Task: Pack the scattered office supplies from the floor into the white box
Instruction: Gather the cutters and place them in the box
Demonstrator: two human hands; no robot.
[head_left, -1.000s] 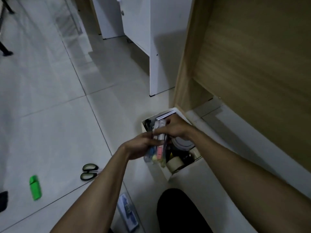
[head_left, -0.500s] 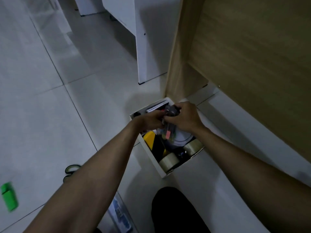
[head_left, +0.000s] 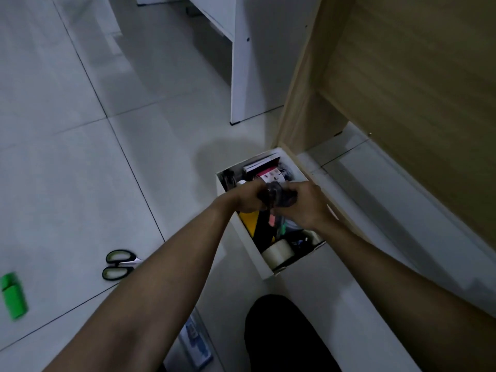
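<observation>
A pale tiled floor (head_left: 80, 157) filled the left of the frame, with a wooden cabinet (head_left: 402, 89) at the upper right and a white panel (head_left: 241, 76) at the top centre. The one white box (head_left: 249, 245) sat at centre right against the cabinet's foot. Compared with half a second earlier, both hands sat slightly further over the box's far end, and the scissors showed more fully. The left hand (head_left: 248, 200) and right hand (head_left: 303, 208) both gripped one dark bundle (head_left: 276, 197) of pens above the box. Inside lay one tape roll (head_left: 277, 253) and a yellow item (head_left: 249, 224). On the floor at lower left lay one pair of scissors (head_left: 119, 264), one green highlighter (head_left: 13, 296) and, at bottom centre, one blue packet (head_left: 197, 342).
</observation>
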